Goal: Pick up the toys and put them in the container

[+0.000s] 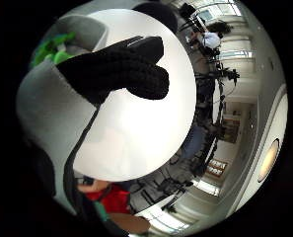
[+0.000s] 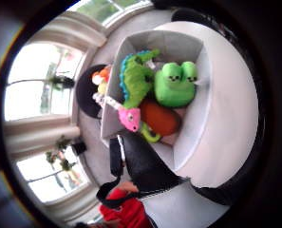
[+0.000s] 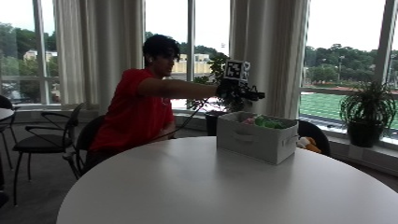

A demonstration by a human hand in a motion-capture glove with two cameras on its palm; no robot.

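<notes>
Toys (image 2: 155, 95) sit heaped in the bin (image 3: 256, 140), which stands on the round table (image 3: 205, 186) toward its far side. Thumb-side palm view looks straight down into it: a green frog (image 2: 174, 84), a green-and-blue lizard (image 2: 136, 78), a red-orange plush (image 2: 159, 118) underneath, and a pink piece (image 2: 130, 118) at the near wall. They lie jumbled against one another, the way dropped things settle.

Right hand (image 3: 239, 93) hangs above the bin's back edge, arm stretched out level from the seated person. In the little-finger view the gloved fingers (image 1: 119, 69) curl in with only bare tabletop behind them, so the hand reads as clenched on nothing, not grasping a toy. That position suits a drop just made or a pause over the pile.

One orange-and-yellow toy (image 3: 308, 143) lies outside, on a dark chair (image 3: 314, 133) just beyond the bin; the thumb-side view shows it (image 2: 101, 78) against the bin's outer wall. Likely the last piece to fetch. Reaching it means going past the bin, away from the person.

No toys show on the table.
</notes>
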